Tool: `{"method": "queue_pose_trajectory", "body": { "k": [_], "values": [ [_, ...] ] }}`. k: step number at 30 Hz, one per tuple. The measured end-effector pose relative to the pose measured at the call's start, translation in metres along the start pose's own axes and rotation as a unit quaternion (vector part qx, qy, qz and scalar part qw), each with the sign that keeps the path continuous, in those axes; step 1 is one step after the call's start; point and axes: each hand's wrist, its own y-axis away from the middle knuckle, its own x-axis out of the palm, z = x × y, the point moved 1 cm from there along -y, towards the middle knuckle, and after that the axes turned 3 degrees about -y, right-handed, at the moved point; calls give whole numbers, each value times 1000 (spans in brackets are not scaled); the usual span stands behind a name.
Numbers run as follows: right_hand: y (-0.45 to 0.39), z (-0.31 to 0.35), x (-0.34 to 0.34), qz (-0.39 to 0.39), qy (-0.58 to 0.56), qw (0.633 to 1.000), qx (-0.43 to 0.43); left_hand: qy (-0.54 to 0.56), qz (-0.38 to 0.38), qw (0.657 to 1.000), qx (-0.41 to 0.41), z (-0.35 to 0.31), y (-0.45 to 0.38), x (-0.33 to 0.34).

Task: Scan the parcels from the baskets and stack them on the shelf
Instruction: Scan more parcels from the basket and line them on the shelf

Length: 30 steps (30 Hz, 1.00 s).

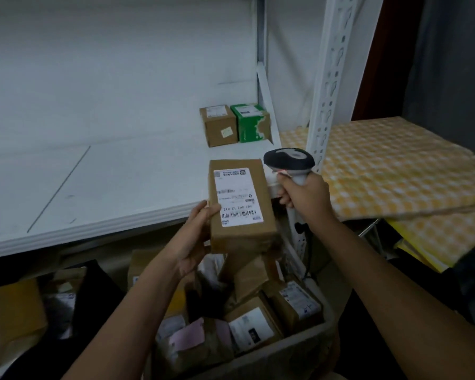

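Observation:
My left hand (196,237) grips a brown cardboard parcel (240,207) by its left edge, white label facing up, just in front of the white shelf (107,187). Right beside the parcel, my right hand (303,197) holds a grey handheld scanner (288,160) by its handle, its head near the parcel's top right corner. A brown box (218,126) and a green box (251,122) stand side by side at the shelf's back right. Below my arms, a grey basket (294,349) holds several labelled parcels.
A second dark basket (93,286) with parcels sits at the lower left. A white perforated shelf post (328,86) rises right of the boxes. A yellow checked surface (395,165) lies to the right, with yellow envelopes under it.

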Motion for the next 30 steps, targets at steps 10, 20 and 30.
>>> {"method": "queue_pose_trajectory", "body": {
  "k": [10,20,30],
  "values": [
    [-10,18,35,51,86,995,-21,29,-43,998,-24,-23,-23,7],
    [-19,14,46,102,57,993,-3,56,-11,997,-46,-12,-25,-11],
    [-25,41,20,152,40,987,-34,37,-19,999,28,-18,-24,-8]
  ]
}}
